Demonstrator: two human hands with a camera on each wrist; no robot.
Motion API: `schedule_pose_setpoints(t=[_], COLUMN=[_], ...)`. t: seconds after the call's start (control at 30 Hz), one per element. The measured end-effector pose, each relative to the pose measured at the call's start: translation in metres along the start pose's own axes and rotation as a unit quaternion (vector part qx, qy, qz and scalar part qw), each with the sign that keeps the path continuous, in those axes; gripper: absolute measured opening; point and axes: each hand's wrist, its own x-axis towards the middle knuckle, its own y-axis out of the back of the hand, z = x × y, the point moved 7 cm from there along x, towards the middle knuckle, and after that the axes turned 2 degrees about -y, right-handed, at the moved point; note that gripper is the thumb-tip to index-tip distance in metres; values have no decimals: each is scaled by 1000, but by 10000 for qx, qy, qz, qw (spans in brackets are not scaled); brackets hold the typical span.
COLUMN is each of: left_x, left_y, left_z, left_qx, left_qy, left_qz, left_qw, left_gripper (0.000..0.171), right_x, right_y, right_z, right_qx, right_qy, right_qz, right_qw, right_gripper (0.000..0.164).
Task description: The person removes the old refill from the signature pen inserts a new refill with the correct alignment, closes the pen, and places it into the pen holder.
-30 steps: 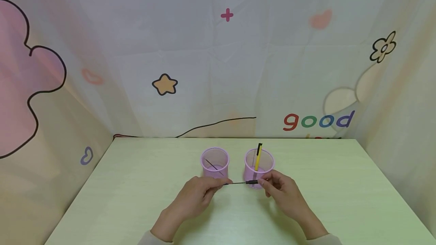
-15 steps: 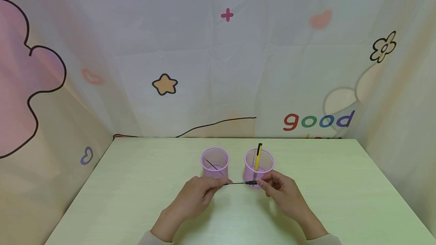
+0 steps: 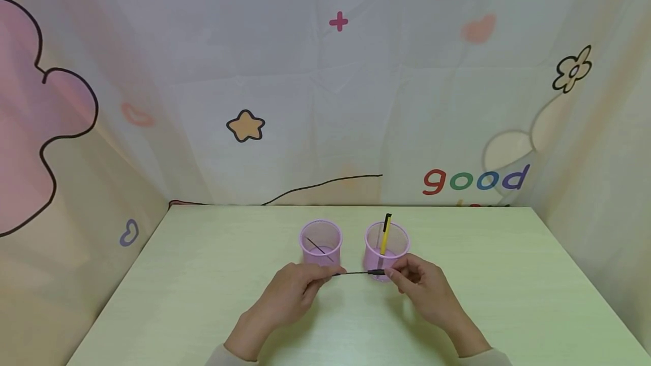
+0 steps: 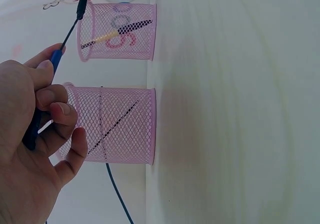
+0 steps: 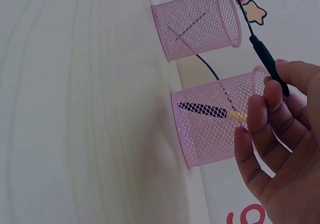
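My left hand [image 3: 292, 292] grips a slim blue handle [image 4: 56, 61], with fingers curled round it. A thin dark shaft [image 5: 247, 19] runs from it to a black ribbed handle [image 5: 265, 56], which my right hand [image 3: 424, 290] pinches between thumb and fingers. The piece lies nearly level in front of two pink mesh cups. In the left cup [image 3: 321, 258] leans a thin dark stick [image 3: 316, 246]. A yellow and black pen [image 3: 385, 236] stands tilted in the right cup [image 3: 371, 261]. The frames do not show whether blue and black parts are one piece.
Both cups stand upright and apart on the pale green table [image 3: 203, 298]. Behind the table hangs a printed cloth [image 3: 285, 72] with a star, hearts and the word "good". More of the cloth closes off both sides.
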Motion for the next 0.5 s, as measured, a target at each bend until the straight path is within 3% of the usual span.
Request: schedule_pose_setpoints(t=[0.5], left_x=[1], left_y=[0], left_z=[0], left_qx=[-49], left_qy=[22], left_qz=[-29], left_qw=[10000], left_gripper=[31], right_x=[1], right_y=[1], right_z=[2], right_qx=[-22], right_qy=[-48], right_qz=[-41], right_qw=[10000], right_gripper=[13])
